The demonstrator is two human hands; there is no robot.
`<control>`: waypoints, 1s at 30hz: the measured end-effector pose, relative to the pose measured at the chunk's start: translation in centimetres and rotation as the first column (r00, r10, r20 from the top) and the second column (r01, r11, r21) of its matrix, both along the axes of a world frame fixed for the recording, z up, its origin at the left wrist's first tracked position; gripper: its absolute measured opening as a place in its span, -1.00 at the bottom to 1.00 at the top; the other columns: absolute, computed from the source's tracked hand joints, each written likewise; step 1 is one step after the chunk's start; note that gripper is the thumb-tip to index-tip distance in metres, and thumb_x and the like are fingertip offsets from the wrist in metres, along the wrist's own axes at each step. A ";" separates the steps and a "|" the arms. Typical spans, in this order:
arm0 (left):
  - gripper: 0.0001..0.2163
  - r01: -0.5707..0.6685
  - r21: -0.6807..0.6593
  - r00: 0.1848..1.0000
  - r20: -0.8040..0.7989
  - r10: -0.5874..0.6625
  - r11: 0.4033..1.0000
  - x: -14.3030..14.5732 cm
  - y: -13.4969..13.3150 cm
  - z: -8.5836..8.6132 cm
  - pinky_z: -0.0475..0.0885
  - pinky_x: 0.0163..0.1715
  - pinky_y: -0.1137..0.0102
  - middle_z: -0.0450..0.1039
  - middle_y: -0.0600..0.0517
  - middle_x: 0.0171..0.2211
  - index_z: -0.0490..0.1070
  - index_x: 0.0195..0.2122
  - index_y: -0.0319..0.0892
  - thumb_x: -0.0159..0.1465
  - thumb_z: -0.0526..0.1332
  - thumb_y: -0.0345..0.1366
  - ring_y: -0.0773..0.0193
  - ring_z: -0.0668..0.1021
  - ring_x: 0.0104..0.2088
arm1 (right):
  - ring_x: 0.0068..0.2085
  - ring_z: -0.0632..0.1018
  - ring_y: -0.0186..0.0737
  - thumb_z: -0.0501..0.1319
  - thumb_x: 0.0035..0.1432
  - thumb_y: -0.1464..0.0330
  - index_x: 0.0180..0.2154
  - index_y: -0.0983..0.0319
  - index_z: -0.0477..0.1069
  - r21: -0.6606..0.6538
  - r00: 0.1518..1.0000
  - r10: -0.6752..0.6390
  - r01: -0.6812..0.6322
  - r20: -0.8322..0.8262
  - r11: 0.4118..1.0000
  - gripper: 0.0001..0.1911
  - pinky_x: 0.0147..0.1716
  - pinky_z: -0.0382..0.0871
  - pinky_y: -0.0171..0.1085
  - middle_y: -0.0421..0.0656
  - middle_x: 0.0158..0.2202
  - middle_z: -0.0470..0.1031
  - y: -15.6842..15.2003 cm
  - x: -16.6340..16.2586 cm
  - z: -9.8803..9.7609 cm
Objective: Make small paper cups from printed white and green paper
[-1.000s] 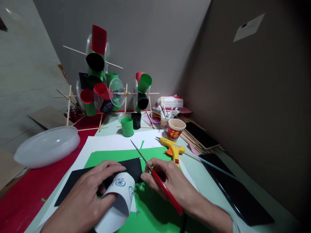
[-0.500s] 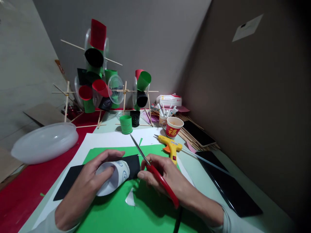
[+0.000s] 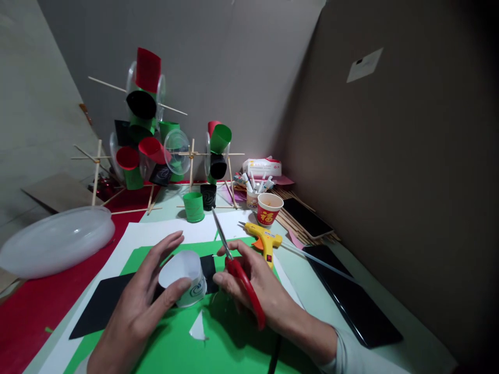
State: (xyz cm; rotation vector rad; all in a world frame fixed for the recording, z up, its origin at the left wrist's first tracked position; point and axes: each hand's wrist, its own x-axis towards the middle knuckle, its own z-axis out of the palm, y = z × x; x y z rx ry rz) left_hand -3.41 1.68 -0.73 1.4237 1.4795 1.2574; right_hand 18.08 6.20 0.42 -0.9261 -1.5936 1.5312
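Note:
A white paper cup [image 3: 197,288] with a blue swirl print stands nearly upright on a sheet of green paper [image 3: 167,345]. My left hand [image 3: 146,298] is spread around its left side, thumb against the near wall, fingers stretched out behind. Red-handled scissors [image 3: 249,291] sit in my right hand [image 3: 253,283], blades pointing up and away, just right of the cup. Black paper [image 3: 103,298] lies under my left hand, and a black piece shows between the cup and my right fingers. A small white scrap [image 3: 197,328] is in front of the cup.
A yellow glue gun [image 3: 265,239] lies beyond my right hand, near a red-and-white paper cup [image 3: 268,210]. Green [image 3: 194,206] and black [image 3: 209,197] cups stand behind. Stick frames [image 3: 97,174] carry coloured cups. A black tablet-like slab [image 3: 353,296] lies at right.
The white cup has gone from tilted to nearly upright. My left thumb has come out of its mouth onto its outer wall, and my left fingers have spread. The scissors stay in my right hand.

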 end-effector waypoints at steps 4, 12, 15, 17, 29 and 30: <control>-0.69 -0.004 0.260 0.908 -0.404 0.113 0.966 -0.4 -0.7 -1.4 0.21 0.34 -0.20 0.16 0.07 0.44 0.36 0.05 0.24 0.32 0.27 0.07 -0.16 0.29 0.40 | -0.58 0.31 -0.37 0.41 0.16 0.08 -0.11 0.16 0.30 0.030 0.997 -0.036 0.034 0.070 0.999 -0.55 -0.58 0.20 -0.36 -0.34 -0.48 0.36 -0.1 0.0 0.4; -0.83 0.099 0.338 0.822 -0.558 0.115 0.936 0.8 0.2 -2.1 0.35 0.21 -0.16 0.15 -0.09 0.39 0.37 -0.31 0.00 0.44 0.13 -0.15 -0.13 0.41 0.29 | -0.45 0.38 -0.30 0.26 0.30 0.31 -0.08 0.22 0.35 0.375 0.838 -0.218 0.018 0.500 0.927 -0.80 -0.41 0.22 -0.34 -0.30 -0.46 0.38 0.3 -0.2 -0.1; -0.80 0.091 0.331 0.808 -0.576 0.125 0.939 -0.5 0.5 -2.6 0.33 0.24 -0.24 0.14 -0.10 0.42 0.42 -0.30 0.00 0.44 0.12 -0.10 -0.17 0.38 0.32 | -0.38 0.40 -0.25 0.26 0.23 0.44 -0.10 0.23 0.39 0.475 0.703 -0.312 -0.043 0.640 0.879 -0.80 -0.40 0.11 -0.31 -0.21 -0.38 0.47 0.7 0.3 -0.1; -0.80 0.119 0.342 0.763 -0.632 0.135 0.932 -1.5 0.8 -3.2 0.37 0.23 -0.26 0.08 -0.10 0.47 0.49 -0.27 0.01 0.41 0.16 -0.07 -0.22 0.36 0.35 | -0.37 0.41 -0.21 0.27 0.21 0.45 -0.16 0.24 0.40 0.498 0.654 -0.331 -0.082 0.681 0.863 -0.85 -0.42 0.01 -0.27 -0.14 -0.33 0.51 0.8 0.6 -0.2; -0.67 0.103 0.285 0.754 -0.648 0.112 0.953 -1.2 1.1 -3.1 0.47 0.21 0.01 0.32 -0.13 0.39 0.56 -0.29 0.00 0.42 0.07 0.00 -0.08 0.54 0.25 | -0.30 0.57 -0.13 0.22 0.30 0.42 -0.21 0.23 0.40 0.537 0.483 -0.391 -0.210 0.784 0.817 -0.99 -0.48 -0.08 -0.21 -0.08 -0.25 0.61 0.7 0.5 -0.6; -0.68 0.117 0.266 0.752 -0.654 0.089 0.957 -1.3 1.1 -3.0 0.50 0.19 0.05 0.34 -0.13 0.38 0.57 -0.28 0.01 0.42 0.09 0.00 -0.07 0.56 0.23 | -0.29 0.58 -0.13 0.21 0.30 0.42 -0.21 0.23 0.40 0.540 0.481 -0.393 -0.214 0.784 0.814 -0.99 -0.48 -0.08 -0.21 -0.08 -0.24 0.62 0.8 0.5 -0.6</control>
